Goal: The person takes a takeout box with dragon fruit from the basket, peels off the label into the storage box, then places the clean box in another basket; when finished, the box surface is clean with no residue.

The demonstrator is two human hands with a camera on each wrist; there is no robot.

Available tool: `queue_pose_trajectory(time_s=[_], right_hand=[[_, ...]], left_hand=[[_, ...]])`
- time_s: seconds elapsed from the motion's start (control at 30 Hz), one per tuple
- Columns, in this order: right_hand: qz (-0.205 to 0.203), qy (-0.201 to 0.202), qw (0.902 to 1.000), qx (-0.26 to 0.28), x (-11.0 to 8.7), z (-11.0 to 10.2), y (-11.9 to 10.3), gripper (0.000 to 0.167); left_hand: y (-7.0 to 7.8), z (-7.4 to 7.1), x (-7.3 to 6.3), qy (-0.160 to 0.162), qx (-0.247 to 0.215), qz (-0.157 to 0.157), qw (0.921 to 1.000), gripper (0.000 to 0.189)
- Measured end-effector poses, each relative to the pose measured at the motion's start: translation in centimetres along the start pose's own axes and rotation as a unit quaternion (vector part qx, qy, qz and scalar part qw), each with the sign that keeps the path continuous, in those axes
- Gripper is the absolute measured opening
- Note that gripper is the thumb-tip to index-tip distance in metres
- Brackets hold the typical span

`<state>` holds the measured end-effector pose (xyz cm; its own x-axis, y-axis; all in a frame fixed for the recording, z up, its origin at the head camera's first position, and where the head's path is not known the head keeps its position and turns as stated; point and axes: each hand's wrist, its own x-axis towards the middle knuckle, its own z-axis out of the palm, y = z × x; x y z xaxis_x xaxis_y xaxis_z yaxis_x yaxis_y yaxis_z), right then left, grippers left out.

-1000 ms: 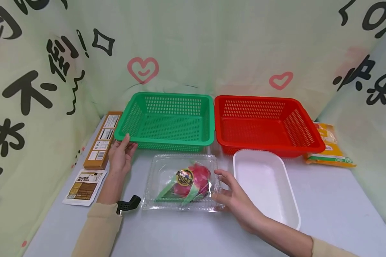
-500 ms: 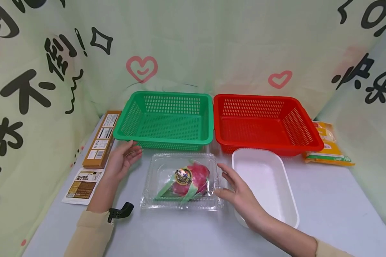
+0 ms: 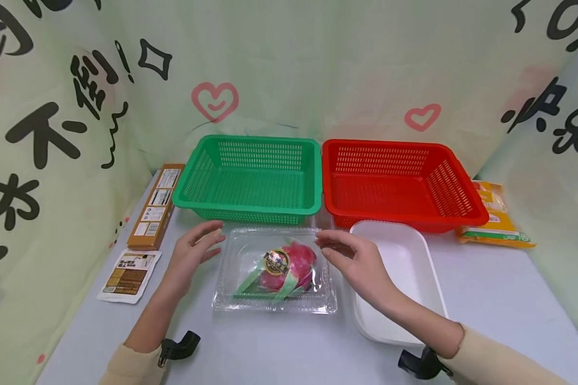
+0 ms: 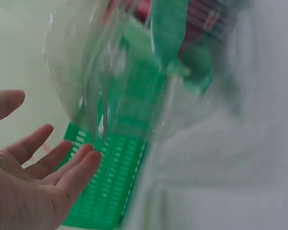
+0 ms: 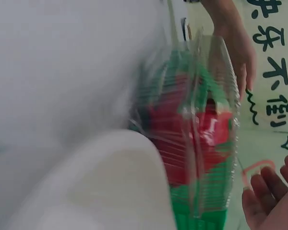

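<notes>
A clear plastic clamshell box (image 3: 238, 256) lies on the table in the head view, its lid down. Inside it sits a pink dragon fruit (image 3: 297, 264) with green leaves and a round black-and-gold label. My left hand (image 3: 192, 254) hovers by the box's far left corner, fingers extended and holding nothing. Over the far right corner, my right hand (image 3: 358, 259) has loosely bent fingers. In the right wrist view, a gap shows between that hand (image 5: 273, 199) and the box. The left wrist view is blurred around the box (image 4: 91, 72).
Behind the box stand a green basket (image 3: 248, 206) and a red basket (image 3: 407, 220). A white tray (image 3: 404, 289) lies to the right, partly under my right forearm. Left are a brown box (image 3: 149, 214) and a white-and-brown pouch (image 3: 129, 277). A yellow bag (image 3: 496, 227) lies far right.
My left hand has left the green basket's rim and come over to the box's left side. My right hand has moved from the box's right edge to its far right corner.
</notes>
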<state>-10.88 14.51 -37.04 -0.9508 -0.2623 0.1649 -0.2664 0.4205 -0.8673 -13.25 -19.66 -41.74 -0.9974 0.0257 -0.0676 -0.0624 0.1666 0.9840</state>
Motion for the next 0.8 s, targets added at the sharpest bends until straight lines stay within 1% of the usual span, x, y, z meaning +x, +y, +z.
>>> queue_pose_trajectory(time_s=[0.1,0.23,0.33,0.4,0.5,0.6,0.73,0.8], right_hand=[[-0.025,-0.006,0.9996,-0.016,1.1,0.2,-0.6,0.028],[-0.060,-0.017,0.9975,-0.033,2.7,0.8,-1.2,0.025],[-0.065,-0.034,0.9964,-0.042,3.8,1.5,-1.6,0.023],[-0.062,-0.054,0.9951,-0.055,4.5,2.1,-1.7,0.023],[-0.059,-0.091,0.9906,-0.083,5.5,3.2,-1.6,0.022],[-0.072,-0.123,0.9824,-0.121,6.3,4.2,-1.4,0.020],[-0.100,-0.138,0.9724,-0.159,6.9,5.1,-1.2,0.018],[-0.102,-0.144,0.9692,-0.172,7.0,5.3,-1.1,0.018]], left_hand=[[0.2,0.7,-1.0,-0.014,0.038,0.016,0.9991,0.053],[-0.3,1.5,-1.8,-0.023,0.094,0.041,0.9944,0.055],[-1.0,2.2,-2.2,-0.024,0.123,0.058,0.9904,0.059],[-1.4,2.5,-2.4,-0.024,0.133,0.063,0.9888,0.063],[-1.9,3.0,-2.6,-0.027,0.145,0.057,0.9874,0.070],[-2.2,3.2,-2.7,-0.030,0.146,0.037,0.9882,0.074],[-2.3,3.3,-2.8,-0.038,0.135,0.014,0.9900,0.078],[-2.3,3.4,-2.8,-0.046,0.130,0.007,0.9905,0.080]])
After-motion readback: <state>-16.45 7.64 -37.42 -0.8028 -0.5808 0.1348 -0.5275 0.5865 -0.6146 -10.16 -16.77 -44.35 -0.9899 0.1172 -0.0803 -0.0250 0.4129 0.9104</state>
